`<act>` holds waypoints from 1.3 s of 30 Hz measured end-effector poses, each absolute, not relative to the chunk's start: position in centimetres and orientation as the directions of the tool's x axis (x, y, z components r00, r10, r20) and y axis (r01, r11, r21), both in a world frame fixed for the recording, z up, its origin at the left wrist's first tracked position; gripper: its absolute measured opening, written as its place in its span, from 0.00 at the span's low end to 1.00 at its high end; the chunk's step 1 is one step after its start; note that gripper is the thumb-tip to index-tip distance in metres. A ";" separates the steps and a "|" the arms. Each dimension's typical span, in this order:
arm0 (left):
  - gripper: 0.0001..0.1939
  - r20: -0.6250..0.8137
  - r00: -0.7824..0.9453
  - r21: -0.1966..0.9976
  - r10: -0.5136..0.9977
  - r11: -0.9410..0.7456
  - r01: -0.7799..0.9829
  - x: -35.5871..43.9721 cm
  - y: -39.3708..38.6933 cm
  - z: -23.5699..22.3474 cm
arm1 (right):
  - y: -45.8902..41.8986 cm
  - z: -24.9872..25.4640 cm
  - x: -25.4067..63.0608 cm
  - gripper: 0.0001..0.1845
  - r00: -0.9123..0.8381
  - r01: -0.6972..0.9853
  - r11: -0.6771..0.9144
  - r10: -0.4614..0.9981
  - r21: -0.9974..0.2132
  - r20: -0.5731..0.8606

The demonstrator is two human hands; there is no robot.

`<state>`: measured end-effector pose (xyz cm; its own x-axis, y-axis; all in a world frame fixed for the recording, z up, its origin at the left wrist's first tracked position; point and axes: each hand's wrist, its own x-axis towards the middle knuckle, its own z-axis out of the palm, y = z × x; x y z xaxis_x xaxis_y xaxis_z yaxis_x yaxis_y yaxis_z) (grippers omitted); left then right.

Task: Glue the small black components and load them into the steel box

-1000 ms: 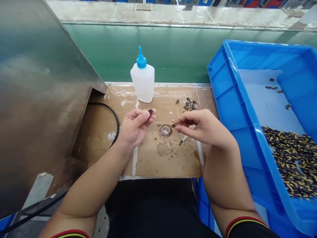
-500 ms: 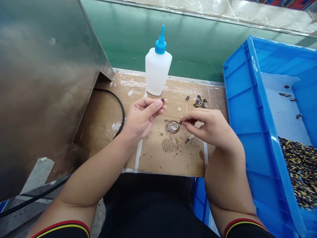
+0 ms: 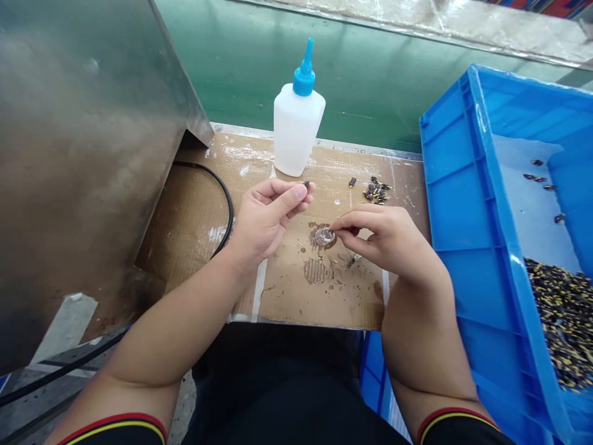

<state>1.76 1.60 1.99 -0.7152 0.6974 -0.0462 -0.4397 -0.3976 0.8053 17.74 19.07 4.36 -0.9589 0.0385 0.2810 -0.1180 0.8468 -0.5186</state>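
Both my hands pinch: left hand point(image 3: 266, 216) a dark piece point(image 3: 306, 184), right hand point(image 3: 380, 238) a barely visible bit point(image 3: 331, 231), a cup point(image 3: 320, 237) at its fingertips.

A translucent white bottle point(image 3: 298, 130) with a blue nozzle cap point(image 3: 304, 81) stands near the far edge of the cardboard-covered surface point(image 3: 287, 303). Behind it runs a green band point(image 3: 370, 93), with a pale ledge point(image 3: 393, 31) beyond. At left, a large metal casing point(image 3: 83, 154) bears pale tape point(image 3: 67, 324) low down; a black cable point(image 3: 227, 195) curves beside it.
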 end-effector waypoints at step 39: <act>0.17 -0.064 -0.698 0.802 0.713 -0.379 -0.461 1.8 1.6 1.9 | 19.8 3.9 18.0 0.07 -0.963 -0.049 0.883 0.083 -0.466 0.257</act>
